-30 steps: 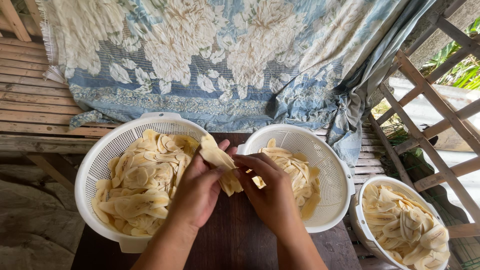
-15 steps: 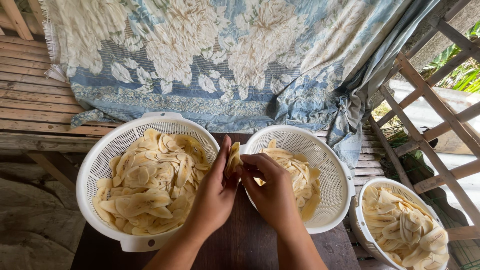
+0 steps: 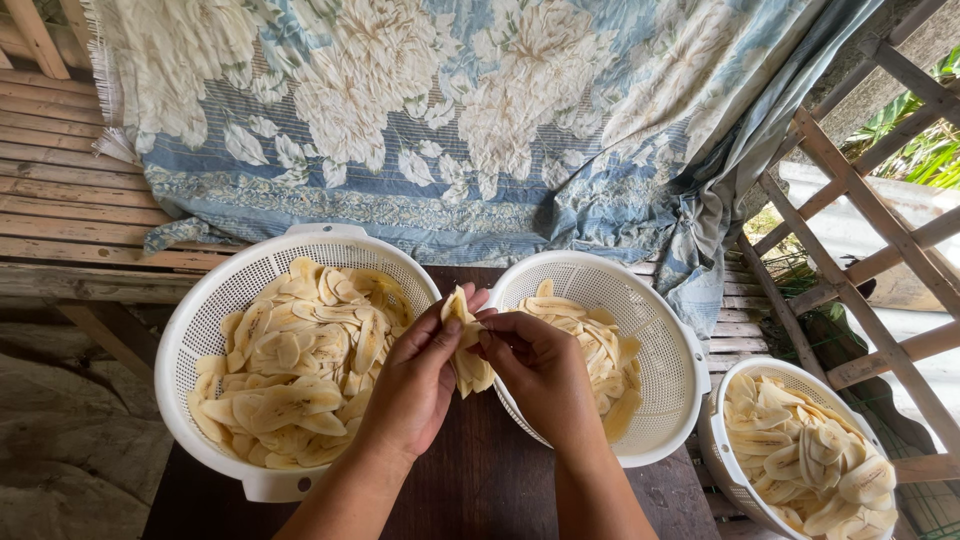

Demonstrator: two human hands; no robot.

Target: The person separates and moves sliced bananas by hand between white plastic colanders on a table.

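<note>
Nearest, the left hand [image 3: 420, 385] and right hand [image 3: 540, 375] meet over a dark wooden table [image 3: 480, 490], both pinching a small stack of pale banana slices [image 3: 466, 345] held upright between two white colanders. The left colander [image 3: 205, 330] is heaped with slices; the middle colander [image 3: 670, 350] holds fewer. A third colander [image 3: 720, 440] sits lower at the right. Beyond lie a slatted wooden bench [image 3: 70, 210], a blue flowered cloth [image 3: 450, 110] and a wooden frame [image 3: 870, 210].
</note>
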